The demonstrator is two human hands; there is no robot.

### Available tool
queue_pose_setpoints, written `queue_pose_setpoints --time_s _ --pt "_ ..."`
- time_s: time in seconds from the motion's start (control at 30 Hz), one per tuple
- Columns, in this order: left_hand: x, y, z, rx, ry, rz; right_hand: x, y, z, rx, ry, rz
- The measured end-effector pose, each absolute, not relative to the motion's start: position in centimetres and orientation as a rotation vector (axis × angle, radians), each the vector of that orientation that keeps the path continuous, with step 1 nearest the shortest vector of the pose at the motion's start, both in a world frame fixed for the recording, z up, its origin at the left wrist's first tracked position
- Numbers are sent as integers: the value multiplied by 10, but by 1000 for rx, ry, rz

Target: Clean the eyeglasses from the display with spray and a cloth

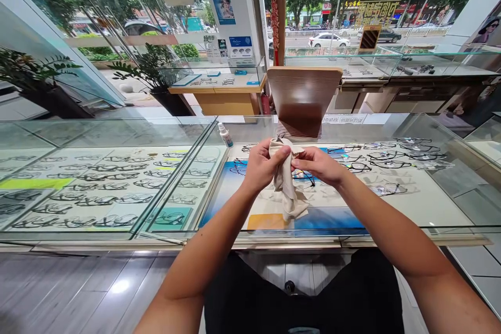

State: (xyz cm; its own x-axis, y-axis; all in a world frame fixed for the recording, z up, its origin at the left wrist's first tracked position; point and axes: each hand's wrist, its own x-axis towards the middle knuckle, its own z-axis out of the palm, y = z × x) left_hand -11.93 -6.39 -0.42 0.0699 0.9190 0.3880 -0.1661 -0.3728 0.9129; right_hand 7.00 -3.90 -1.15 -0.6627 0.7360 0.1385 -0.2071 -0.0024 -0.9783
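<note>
My left hand point(259, 166) is closed on a beige cleaning cloth point(287, 188), its thumb pressed on the folds. The cloth's loose end hangs down over the glass counter. Fingers of my right hand point(320, 166) pinch the cloth's right edge. A small dark piece, perhaps part of a glasses frame, shows at the cloth's top; most of whatever the cloth wraps is hidden. Just below my right hand is a dark pair of glasses point(307, 177), partly covered by the cloth. A small white spray bottle point(225, 134) stands beyond my left hand.
Several glasses point(385, 155) are laid out at the right of the glass counter point(426, 206). More rows of glasses point(113, 188) lie in the display case at left. A wooden chair back point(304, 91) stands across the counter. Potted plants point(152, 70) are by the window.
</note>
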Motion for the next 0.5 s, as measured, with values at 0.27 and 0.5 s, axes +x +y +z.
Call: queue_pose_setpoints --time_s 0.27,0.5 --pt "-128 -56 -10 1384 676 1358 84 -32 -3 -595 -1608 1642" --pt "-125 -60 -3 1369 624 1279 86 -31 1 -622 -1567 1628"
